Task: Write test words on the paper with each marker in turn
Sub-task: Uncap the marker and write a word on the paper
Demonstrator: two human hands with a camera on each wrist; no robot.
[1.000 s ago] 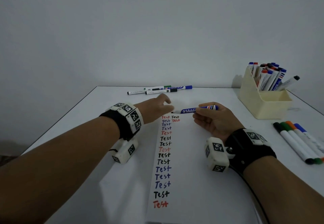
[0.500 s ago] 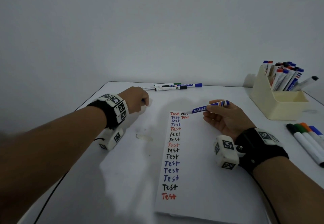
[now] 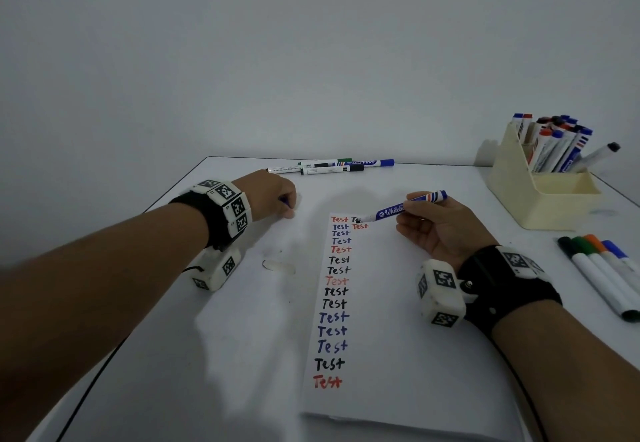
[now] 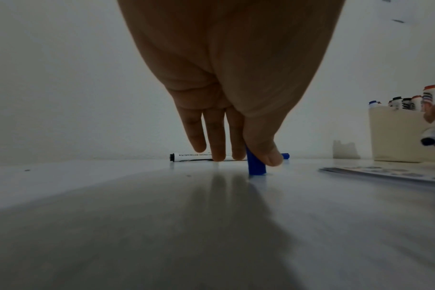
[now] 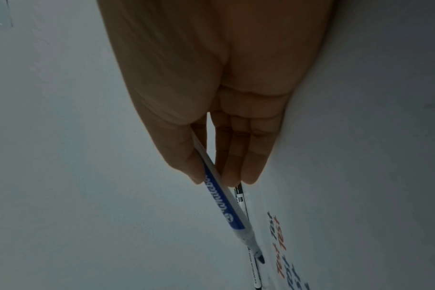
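Note:
A white paper sheet (image 3: 398, 337) lies on the table with a column of "Test" words in red, blue and black. My right hand (image 3: 414, 203) pinches an uncapped blue whiteboard marker (image 3: 398, 209) between thumb and fingers. Its dark tip points left and sits over the black word at the top of the second column; contact with the paper cannot be told. The wrist view shows the marker (image 5: 224, 202) slanting down from the fingers. My left hand (image 3: 278, 199) rests on the table left of the paper and pinches the blue cap (image 4: 255, 164), which stands on end.
A cream holder (image 3: 540, 199) full of markers stands at the back right. Several capped markers (image 3: 602, 275) lie by the right edge. Three thin markers (image 3: 332, 166) lie along the far edge. The table's left edge runs close to my left forearm.
My left hand pulled away from the marker to the left with the cap and set it down on the table. The right hand tilted the bared tip down toward the paper's top.

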